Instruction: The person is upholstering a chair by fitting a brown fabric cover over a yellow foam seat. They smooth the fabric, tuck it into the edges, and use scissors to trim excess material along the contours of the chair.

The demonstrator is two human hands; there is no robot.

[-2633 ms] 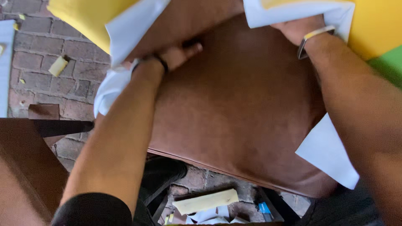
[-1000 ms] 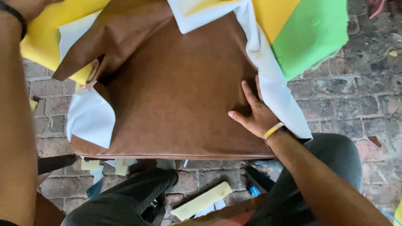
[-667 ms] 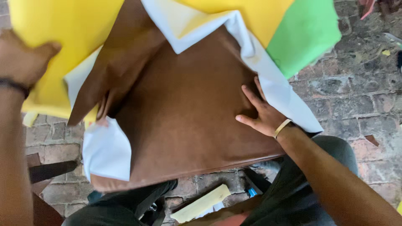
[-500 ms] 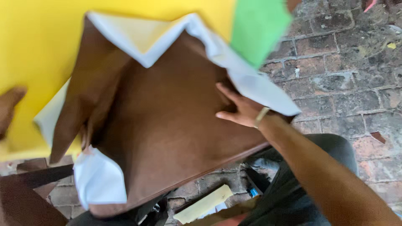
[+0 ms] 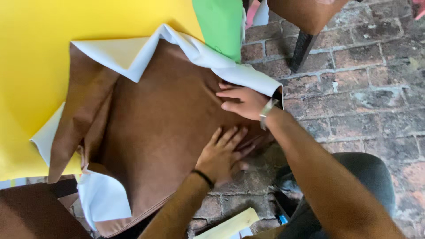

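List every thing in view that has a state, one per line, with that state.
Brown sheet: spread out, left edge folded over, white backing showing at the corners.
Yellow sheet: lying flat under the brown one.
Green sheet: partly covered by the white edge.
Left hand: open, flat on the brown sheet.
Right hand: open, flat on the brown sheet.
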